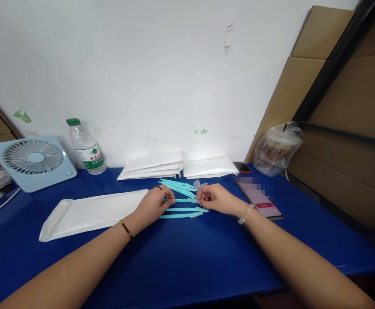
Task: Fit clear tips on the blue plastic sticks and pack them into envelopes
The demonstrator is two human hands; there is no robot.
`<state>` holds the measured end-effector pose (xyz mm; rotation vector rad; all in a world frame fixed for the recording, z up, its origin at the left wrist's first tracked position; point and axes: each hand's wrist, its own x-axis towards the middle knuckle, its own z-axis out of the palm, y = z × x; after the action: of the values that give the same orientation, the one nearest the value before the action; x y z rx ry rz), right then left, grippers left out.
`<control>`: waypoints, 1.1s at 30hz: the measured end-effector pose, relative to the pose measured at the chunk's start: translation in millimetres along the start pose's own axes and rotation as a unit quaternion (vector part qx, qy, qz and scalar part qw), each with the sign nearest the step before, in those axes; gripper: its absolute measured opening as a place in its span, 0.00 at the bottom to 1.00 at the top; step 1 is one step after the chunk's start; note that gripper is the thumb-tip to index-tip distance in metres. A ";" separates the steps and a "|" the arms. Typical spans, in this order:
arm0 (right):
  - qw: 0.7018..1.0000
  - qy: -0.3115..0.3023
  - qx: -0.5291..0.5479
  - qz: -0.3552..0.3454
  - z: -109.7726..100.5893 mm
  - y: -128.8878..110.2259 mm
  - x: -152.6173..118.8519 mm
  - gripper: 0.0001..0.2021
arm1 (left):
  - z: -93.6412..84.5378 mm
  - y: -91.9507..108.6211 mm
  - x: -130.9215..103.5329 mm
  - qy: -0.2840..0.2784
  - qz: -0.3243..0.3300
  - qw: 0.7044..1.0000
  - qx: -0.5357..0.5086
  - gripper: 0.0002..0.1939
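Between my hands is a turquoise eyebrow razor (182,200), lying level just over the table. My left hand (157,198) pinches its handle end between thumb and fingers. At the other end, my right hand (215,198) has its fingertips closed on the razor's tip; whether a small cap is in them I cannot make out. More turquoise razors (176,186) lie in a loose bunch behind, and two razors (184,215) lie side by side in front. Several small clear caps (198,184) rest beyond my right hand.
A white padded envelope (94,212) lies at left, with stacked white envelopes (152,164) and a white packet (210,167) along the wall. A blue fan (34,161), water bottle (89,150), phone (261,199), dark orange-edged device (242,168) and bagged drink cup (276,148) stand around the blue table (187,262).
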<state>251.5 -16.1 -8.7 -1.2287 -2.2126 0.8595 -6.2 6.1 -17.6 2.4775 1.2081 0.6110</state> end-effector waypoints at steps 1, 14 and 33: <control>1.000 -0.010 0.005 -0.001 -0.3 -1.0 -0.4 0.04 | -0.2 1.3 -0.4 -0.002 0.002 1.000 0.000 0.08; 0.981 0.105 -0.162 0.037 19.1 7.1 18.9 0.04 | 7.5 -5.2 0.5 0.045 0.018 0.998 0.030 0.11; 0.979 0.132 -0.147 0.048 -34.0 48.0 5.6 0.07 | -1.6 -4.0 2.5 -0.002 -0.016 1.000 -0.012 0.18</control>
<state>298.5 18.2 -18.6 -1.5003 -2.1268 0.3812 -8.3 10.6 -17.4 2.4335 1.2297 0.6085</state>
